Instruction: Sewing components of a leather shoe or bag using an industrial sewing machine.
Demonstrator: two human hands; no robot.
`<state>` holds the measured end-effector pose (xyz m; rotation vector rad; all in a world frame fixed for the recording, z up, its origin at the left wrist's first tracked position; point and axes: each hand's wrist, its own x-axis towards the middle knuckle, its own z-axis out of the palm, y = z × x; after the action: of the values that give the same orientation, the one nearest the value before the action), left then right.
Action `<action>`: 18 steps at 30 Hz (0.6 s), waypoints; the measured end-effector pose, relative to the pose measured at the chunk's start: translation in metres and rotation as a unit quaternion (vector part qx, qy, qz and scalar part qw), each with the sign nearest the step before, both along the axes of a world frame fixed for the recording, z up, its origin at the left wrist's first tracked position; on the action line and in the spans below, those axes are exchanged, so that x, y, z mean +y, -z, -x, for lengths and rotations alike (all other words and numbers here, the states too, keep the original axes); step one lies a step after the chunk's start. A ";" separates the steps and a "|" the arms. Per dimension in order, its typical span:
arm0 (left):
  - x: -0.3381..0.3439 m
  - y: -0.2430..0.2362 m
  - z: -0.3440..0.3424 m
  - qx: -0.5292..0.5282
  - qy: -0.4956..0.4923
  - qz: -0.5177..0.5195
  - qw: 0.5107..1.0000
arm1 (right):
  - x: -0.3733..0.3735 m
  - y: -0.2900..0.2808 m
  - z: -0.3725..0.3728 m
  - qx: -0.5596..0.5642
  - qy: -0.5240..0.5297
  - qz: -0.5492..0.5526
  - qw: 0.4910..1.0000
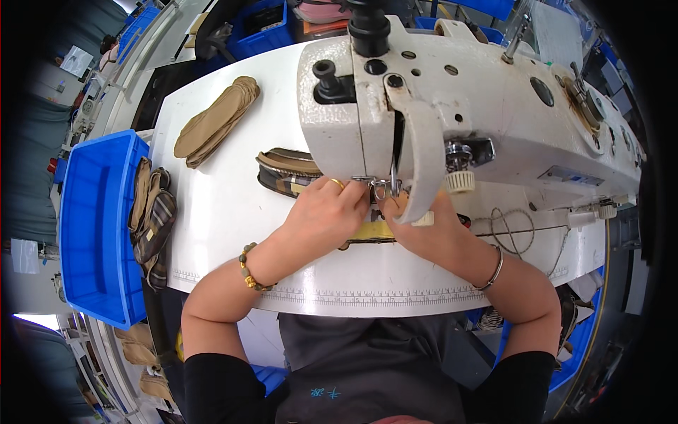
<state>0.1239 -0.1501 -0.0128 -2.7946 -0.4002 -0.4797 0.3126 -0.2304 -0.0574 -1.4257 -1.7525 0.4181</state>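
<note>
A white sewing machine [339, 113] stands over the table, and both my hands meet at its needle and presser foot [381, 187]. My left hand [321, 215] is closed, its fingertips pinched just left of the foot. From the right my right hand [427, 226] reaches in, fingers bent by the needle and partly behind the machine's white curved arm. What the fingertips grip is hidden. A plaid zippered pouch [279, 180] with a tan inside lies behind my left hand, partly covered by it. Below the needle, between my hands, shows a yellow strip [374, 231].
A stack of tan fabric pieces [217, 121] lies at the table's far left. Plaid and tan pouches [152, 230] hang at the left edge beside a blue bin [99, 233]. A loose cord [514, 233] curls on the right. A printed ruler [395, 298] follows the front edge.
</note>
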 end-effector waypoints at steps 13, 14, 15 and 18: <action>0.014 -0.008 0.011 -0.025 0.041 0.090 0.995 | 0.001 -0.001 -0.015 -0.113 -0.013 -0.051 0.992; 0.013 -0.007 0.010 -0.024 0.042 0.090 0.995 | 0.001 0.003 -0.019 -0.138 -0.005 -0.061 0.989; 0.012 -0.007 0.011 -0.019 0.035 0.100 0.994 | 0.001 0.005 -0.021 -0.163 0.002 -0.071 0.984; 0.012 -0.006 0.009 -0.026 0.030 0.111 0.993 | 0.001 0.004 -0.020 -0.156 0.001 -0.069 0.985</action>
<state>0.1152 -0.1383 -0.0068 -3.0222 -0.4044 -0.5540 0.3322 -0.2293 -0.0614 -1.4514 -1.9834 0.0692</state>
